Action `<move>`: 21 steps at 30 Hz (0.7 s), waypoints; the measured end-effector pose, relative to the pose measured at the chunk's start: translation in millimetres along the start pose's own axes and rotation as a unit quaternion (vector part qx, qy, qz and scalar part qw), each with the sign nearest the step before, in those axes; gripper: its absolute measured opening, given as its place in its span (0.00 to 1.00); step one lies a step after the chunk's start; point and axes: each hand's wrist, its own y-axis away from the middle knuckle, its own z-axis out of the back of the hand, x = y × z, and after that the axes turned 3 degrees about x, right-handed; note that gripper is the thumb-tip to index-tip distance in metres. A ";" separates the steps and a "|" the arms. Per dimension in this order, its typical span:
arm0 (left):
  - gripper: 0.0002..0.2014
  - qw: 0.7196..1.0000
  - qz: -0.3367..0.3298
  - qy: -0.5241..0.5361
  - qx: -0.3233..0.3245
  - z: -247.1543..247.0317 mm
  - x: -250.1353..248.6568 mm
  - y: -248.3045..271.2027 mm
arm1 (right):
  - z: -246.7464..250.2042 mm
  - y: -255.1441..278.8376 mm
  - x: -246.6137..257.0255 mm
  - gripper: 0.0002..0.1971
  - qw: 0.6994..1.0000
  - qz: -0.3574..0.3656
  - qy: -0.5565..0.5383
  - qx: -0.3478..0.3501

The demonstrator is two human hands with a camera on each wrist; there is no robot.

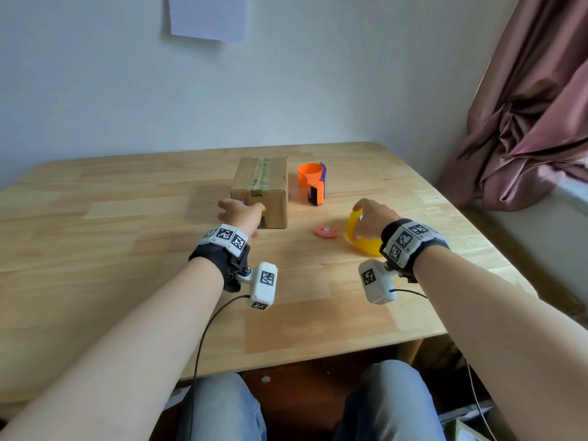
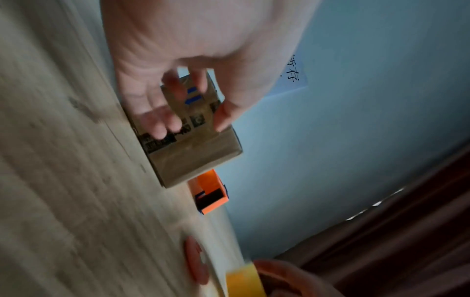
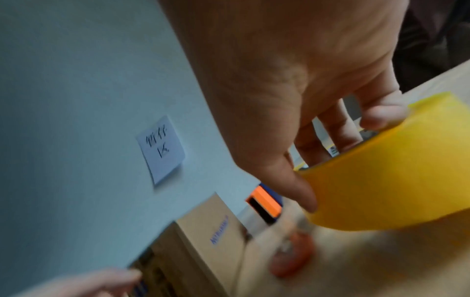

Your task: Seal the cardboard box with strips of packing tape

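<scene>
A small cardboard box (image 1: 273,202) (image 2: 193,156) (image 3: 218,237) stands mid-table, closed, with a worn strip of tape along its top seam. My left hand (image 1: 237,206) (image 2: 193,124) is at the box's near left face, fingers (image 2: 162,124) spread and loosely bent; the blur hides whether they touch it. My right hand (image 1: 359,214) (image 3: 343,160) grips a yellow roll of packing tape (image 1: 362,243) (image 3: 394,180) (image 2: 244,281) to the right of the box. The thumb lies on the roll's outer face and the fingers reach into its core. The roll is tilted at the table surface.
An orange tape dispenser (image 1: 313,181) (image 2: 211,193) (image 3: 267,203) stands just right of the box. A flat red disc (image 1: 324,231) (image 2: 195,259) lies between box and roll. The wooden table (image 1: 127,249) meets the wall behind; a curtain (image 1: 525,106) hangs at right.
</scene>
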 end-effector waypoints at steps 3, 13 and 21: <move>0.09 0.981 0.028 0.000 0.191 -1.2 -3.8 21.7 | 16.9 10.6 24.4 0.28 0.989 0.008 -0.146 -0.023; 0.19 0.963 -0.038 0.039 0.265 18.5 0.4 41.2 | 6.0 43.1 93.5 0.21 0.904 0.117 -0.363 0.195; 0.25 0.972 -0.051 -0.004 0.227 47.2 15.9 30.5 | -19.2 39.1 123.2 0.21 0.948 0.265 -0.168 0.055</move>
